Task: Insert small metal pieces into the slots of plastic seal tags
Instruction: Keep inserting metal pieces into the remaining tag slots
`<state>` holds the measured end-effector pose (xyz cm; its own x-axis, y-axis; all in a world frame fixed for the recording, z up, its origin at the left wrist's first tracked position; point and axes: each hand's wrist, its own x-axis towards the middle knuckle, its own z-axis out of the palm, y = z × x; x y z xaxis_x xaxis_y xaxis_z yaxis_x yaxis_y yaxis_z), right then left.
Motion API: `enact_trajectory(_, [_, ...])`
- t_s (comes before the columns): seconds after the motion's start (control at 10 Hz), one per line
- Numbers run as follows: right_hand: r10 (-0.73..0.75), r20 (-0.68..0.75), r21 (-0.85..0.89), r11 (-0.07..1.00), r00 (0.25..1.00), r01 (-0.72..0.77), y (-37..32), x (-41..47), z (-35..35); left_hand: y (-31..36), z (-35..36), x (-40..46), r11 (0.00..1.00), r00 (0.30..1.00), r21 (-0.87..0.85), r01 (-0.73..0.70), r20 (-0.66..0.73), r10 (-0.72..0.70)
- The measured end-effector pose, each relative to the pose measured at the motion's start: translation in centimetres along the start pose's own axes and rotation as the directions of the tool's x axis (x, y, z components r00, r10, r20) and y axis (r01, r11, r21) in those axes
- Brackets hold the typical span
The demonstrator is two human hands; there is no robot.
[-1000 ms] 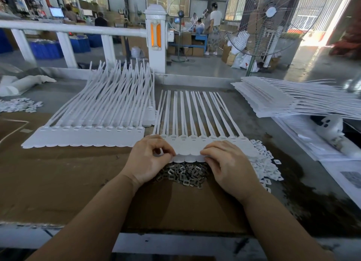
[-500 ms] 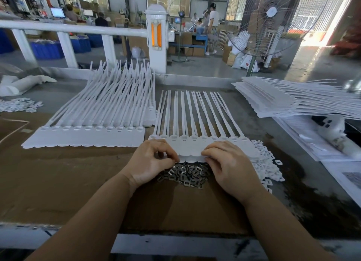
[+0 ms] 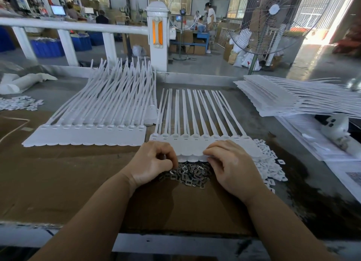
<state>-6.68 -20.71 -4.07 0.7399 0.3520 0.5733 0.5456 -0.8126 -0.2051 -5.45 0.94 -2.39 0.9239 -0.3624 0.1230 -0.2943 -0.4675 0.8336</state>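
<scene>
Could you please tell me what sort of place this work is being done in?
Most likely a factory assembly floor: stacked sheets of white plastic seal tags cover the bench, a heap of small grey metal pieces lies between the hands, and a large industrial pedestal fan stands behind.

I see the seal tag strip (image 3: 205,141) at table centre, straps running toward 12 o'clock. Metal pieces pile (image 3: 187,172) sits just at its 6 o'clock edge, on the cardboard sheet (image 3: 78,178). My left hand (image 3: 152,165) is at the pile's 9 o'clock, fingers curled at the strip's near edge; right hand (image 3: 232,163) at 3 o'clock, fingertips on the strip. Second tag stack (image 3: 93,135) lies at 9 o'clock of the strip, just beside. Third stack (image 3: 273,98) at 2 o'clock, apart. Small plastic bits (image 3: 269,169) at 3 o'clock, partly under the strip's end. Railing (image 3: 74,26) and fan (image 3: 273,20) behind at 12.
</scene>
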Motion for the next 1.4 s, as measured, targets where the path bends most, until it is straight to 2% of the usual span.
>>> enact_trajectory(0.1, [0.001,-0.003,0.002,1.000,1.000,-0.001,-0.07,0.00,-0.07,-0.07,0.00,0.15,0.998,0.999,0.062,-0.015,0.035,0.013])
enact_trajectory(0.4, [-0.007,-0.011,-0.001,1.000,1.000,0.007,-0.17,-0.04,-0.23,-0.13,0.02,-0.05,0.987,0.998,0.148,-0.058,0.030,0.054])
enact_trajectory(0.7, [-0.001,-0.010,0.000,1.000,1.000,0.001,-0.20,-0.03,-0.29,-0.59,0.24,0.11,0.997,0.998,0.060,-0.049,-0.041,0.051])
enact_trajectory(1.0, [0.004,-0.002,0.001,1.000,1.000,-0.004,-0.13,0.01,-0.24,-0.38,0.31,0.30,0.987,0.995,0.126,-0.099,0.004,0.099])
enact_trajectory(1.4, [-0.011,-0.021,0.005,1.000,1.000,0.011,-0.04,0.07,-0.20,-0.22,0.46,0.48,0.986,0.995,0.143,-0.088,-0.028,0.092])
